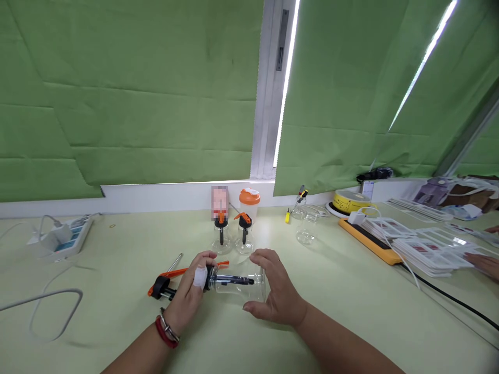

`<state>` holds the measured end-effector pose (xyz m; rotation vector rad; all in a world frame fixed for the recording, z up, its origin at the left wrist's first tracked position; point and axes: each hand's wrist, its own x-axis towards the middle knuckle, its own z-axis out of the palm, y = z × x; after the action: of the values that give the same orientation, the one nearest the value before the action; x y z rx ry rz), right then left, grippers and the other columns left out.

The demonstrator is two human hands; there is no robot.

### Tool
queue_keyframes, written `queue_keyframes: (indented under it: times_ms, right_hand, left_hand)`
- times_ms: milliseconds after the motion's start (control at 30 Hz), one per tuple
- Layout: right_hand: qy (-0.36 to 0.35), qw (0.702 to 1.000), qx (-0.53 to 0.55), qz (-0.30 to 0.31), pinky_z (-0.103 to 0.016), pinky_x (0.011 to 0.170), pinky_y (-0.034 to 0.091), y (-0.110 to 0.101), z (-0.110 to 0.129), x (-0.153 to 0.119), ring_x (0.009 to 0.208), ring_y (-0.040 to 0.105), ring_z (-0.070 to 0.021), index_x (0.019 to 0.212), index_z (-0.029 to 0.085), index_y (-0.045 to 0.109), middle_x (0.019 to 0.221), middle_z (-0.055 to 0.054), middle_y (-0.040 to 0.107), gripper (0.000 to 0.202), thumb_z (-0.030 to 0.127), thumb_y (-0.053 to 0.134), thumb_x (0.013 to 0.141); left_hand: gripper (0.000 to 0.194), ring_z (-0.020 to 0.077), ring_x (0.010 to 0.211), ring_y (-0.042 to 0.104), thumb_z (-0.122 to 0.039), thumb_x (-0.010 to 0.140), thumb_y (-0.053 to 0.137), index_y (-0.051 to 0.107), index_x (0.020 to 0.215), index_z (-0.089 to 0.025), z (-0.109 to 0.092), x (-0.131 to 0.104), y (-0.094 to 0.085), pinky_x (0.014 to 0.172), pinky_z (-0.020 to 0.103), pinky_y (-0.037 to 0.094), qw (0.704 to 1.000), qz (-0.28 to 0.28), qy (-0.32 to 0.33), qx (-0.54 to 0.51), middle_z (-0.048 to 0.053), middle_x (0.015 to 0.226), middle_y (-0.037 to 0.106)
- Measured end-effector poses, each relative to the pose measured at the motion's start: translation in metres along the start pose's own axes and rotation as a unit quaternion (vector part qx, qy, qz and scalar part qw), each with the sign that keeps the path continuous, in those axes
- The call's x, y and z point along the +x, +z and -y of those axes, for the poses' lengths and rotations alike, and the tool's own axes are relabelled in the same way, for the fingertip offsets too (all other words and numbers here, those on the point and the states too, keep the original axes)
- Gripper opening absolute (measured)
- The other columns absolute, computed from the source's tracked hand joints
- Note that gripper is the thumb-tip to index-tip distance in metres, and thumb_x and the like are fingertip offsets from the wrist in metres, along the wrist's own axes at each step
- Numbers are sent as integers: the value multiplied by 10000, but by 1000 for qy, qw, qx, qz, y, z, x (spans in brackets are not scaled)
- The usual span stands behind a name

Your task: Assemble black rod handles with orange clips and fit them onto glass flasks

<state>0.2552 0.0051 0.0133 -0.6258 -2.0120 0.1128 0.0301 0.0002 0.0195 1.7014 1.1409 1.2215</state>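
My left hand (187, 297), with a white patch at the thumb, is closed round the black lid (208, 277) of a clear bottle. The bottle (236, 297) lies on its side in the air or on the table; I cannot tell which. A dark tube (236, 280) runs from the lid into it. My right hand (281, 293) grips the bottle's base between thumb and fingers. Left of my left hand lies another black lid (160, 286) with an orange handle (175, 272), near a metal rod (175, 262). Behind stand two similar bottles (221, 244) with black-and-orange lids.
An orange-lidded shaker (249, 200) stands at the back. A clear jar (306, 234) and yellow tape roll (351, 200) are to the right, beyond an orange power strip (370, 241) and white frames (424, 252). Another person's hand (483, 265) is far right. A power strip (74, 236) lies left.
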Motion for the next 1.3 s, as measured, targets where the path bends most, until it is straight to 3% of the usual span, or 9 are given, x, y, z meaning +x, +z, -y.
queue_keyframes:
  times_ms: [133,233,433,533,633,833,1100,1200,1300]
  right_hand:
    - [-72,994,-69,-40,-504,861,438,2,3,1,1026,480,-303,1299,236,316,1111,-125,452,734,557,618,712]
    - [-93,990,-98,-45,-514,861,435,1,2,0,1008,499,-304,1291,238,316,1127,-133,458,758,584,626,692]
    - [-132,981,-135,-41,-511,859,452,-3,1,1,1005,518,-295,1274,244,338,1143,-140,476,733,603,618,699]
    - [-146,977,-151,-25,-503,858,464,-6,-1,1,1017,519,-295,1260,240,370,1145,-139,487,709,602,617,703]
    - [-170,973,-154,-18,-485,858,476,-8,-1,1,1038,510,-292,1260,226,384,1150,-142,486,713,601,621,702]
    - [-224,959,-174,-17,-456,881,491,-7,1,1,1078,465,-293,1272,182,355,1152,-158,453,749,617,600,713]
    - [-134,986,-93,16,-505,869,452,-6,-8,3,1039,459,-296,1291,180,316,1129,-154,440,720,578,571,748]
    - [-51,998,-7,39,-466,841,463,-5,-11,0,1027,459,-284,1277,189,330,1123,-141,444,660,526,567,762]
    - [84,991,73,79,-427,839,462,-3,-12,-4,997,479,-257,1242,187,368,1113,-129,467,547,471,535,806]
  left_hand:
    - [492,214,955,541,-588,906,239,552,1003,-222,-4,-5,4,596,260,497,999,-4,-34,-20,87,1278,467]
    - [482,146,724,527,-594,903,252,503,1131,-251,-7,-6,7,550,245,468,997,-26,-63,-43,69,1147,554]
    - [555,141,628,506,-586,883,344,372,1302,-223,-8,-1,14,559,276,459,957,-50,-143,-248,24,828,584]
    - [463,96,471,404,-537,863,423,541,1132,-178,-6,1,10,457,227,361,924,40,-227,-304,-31,592,500]
    - [385,58,407,343,-519,813,498,625,841,-157,-7,4,2,397,194,242,896,103,-281,-328,-25,554,500]
    - [421,58,314,346,-533,744,557,491,533,-175,-10,5,5,343,188,194,906,3,-328,-269,-29,427,467]
    - [405,80,332,338,-558,763,503,466,579,-199,-9,1,13,339,185,222,940,-28,-294,-169,-57,368,409]
    - [417,91,364,360,-578,781,460,453,596,-204,-11,1,14,348,188,265,952,-31,-281,-115,-58,391,422]
    - [432,102,385,372,-597,801,403,428,607,-212,-13,2,16,348,194,276,960,-40,-267,-77,-64,418,411]
